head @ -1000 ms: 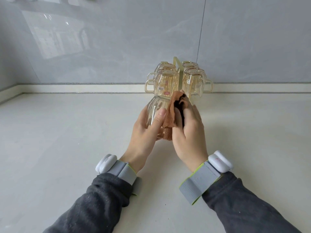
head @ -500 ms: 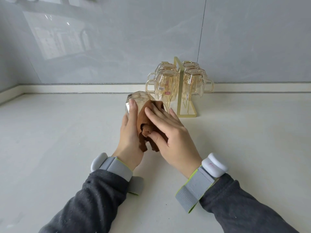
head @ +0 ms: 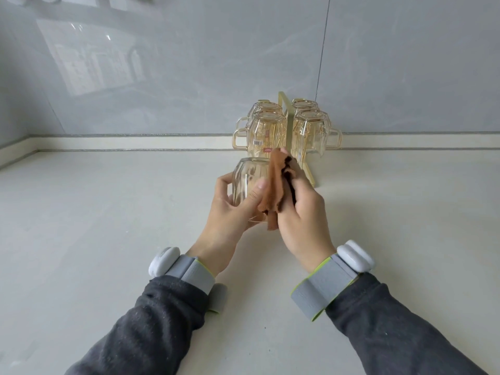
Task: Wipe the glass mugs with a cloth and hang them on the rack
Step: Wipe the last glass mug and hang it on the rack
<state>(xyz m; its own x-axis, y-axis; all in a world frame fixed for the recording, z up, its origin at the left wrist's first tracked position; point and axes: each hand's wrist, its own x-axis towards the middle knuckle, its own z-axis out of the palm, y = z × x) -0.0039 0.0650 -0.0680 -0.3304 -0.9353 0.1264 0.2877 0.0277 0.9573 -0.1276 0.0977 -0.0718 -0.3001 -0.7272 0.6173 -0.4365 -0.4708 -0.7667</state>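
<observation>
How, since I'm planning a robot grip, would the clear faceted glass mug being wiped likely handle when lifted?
The clear faceted glass mug looks rigid and probably fragile, given thin transparent walls. Its smooth surface may be slippery; the left hand wraps fingers round it while the right hand holds the brown cloth against it.

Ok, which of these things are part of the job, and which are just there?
In the job: glass mug in the left hand; brown cloth in the right hand; gold rack; four hung mugs.
Just there: wrist bands, counter, tiled wall.
</observation>
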